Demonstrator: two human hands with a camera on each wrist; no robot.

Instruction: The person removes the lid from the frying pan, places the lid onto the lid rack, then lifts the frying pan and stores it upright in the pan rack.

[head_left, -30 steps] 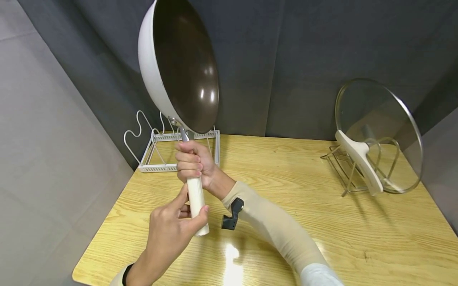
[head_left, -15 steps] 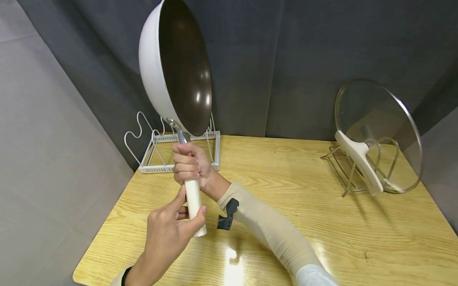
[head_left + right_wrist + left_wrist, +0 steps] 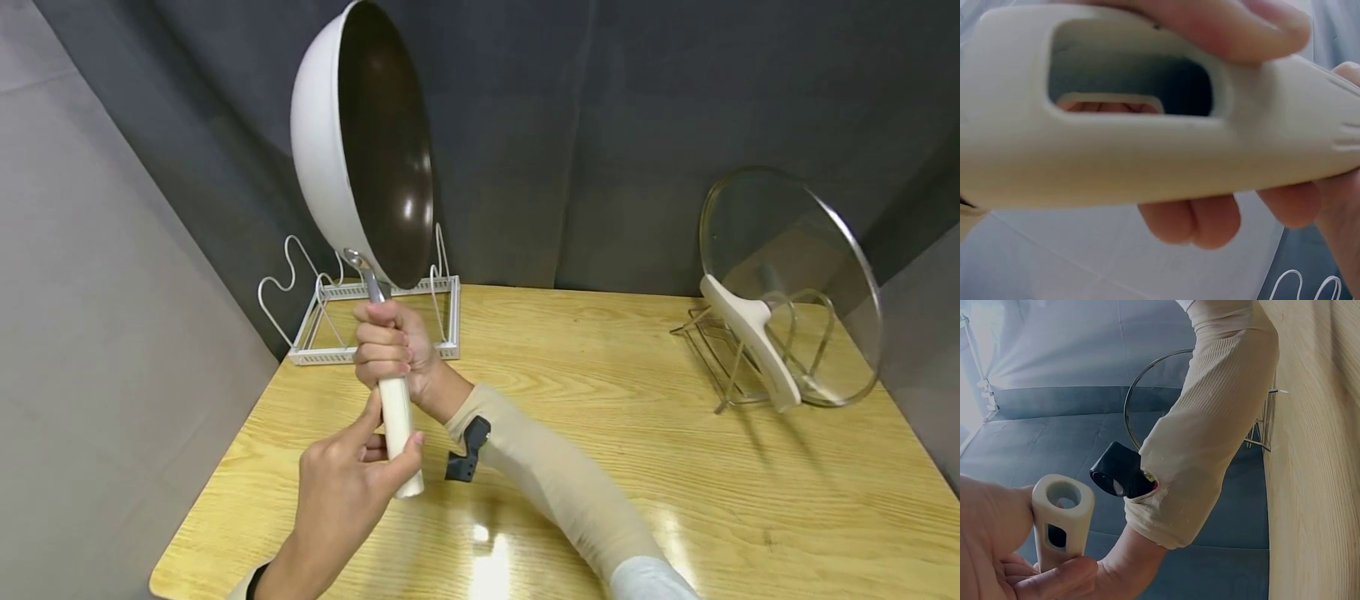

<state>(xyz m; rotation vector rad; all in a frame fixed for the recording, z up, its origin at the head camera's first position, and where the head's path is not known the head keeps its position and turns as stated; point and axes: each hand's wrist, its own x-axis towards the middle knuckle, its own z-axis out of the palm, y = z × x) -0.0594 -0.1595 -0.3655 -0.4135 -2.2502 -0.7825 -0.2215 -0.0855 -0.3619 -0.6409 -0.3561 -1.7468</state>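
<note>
A deep wok (image 3: 318, 142), white outside and dark brown inside, is held upright above the table by its cream handle (image 3: 397, 417). My right hand (image 3: 393, 342) grips the upper handle, just below the metal neck. Lower down, my left hand (image 3: 337, 483) pinches the handle's end between thumb and fingers. The left wrist view shows the hollow handle end (image 3: 1079, 519) with a hole through it, against my left fingers. In the right wrist view the handle (image 3: 1147, 156) fills the frame, a thumb above and fingertips below.
Behind the wok, a white wire rack (image 3: 326, 357) stands at the table's back left. At the right, a glass lid (image 3: 787, 217) with a cream handle (image 3: 742, 312) leans in a metal wire stand (image 3: 705, 358). Dark cloth (image 3: 637, 150) hangs behind the wooden table (image 3: 570, 358).
Both hands have shifted slightly left with the handle. The wok has turned a little, so its dark inside looks narrower and its top rim has come into view. Both holds are kept.
</note>
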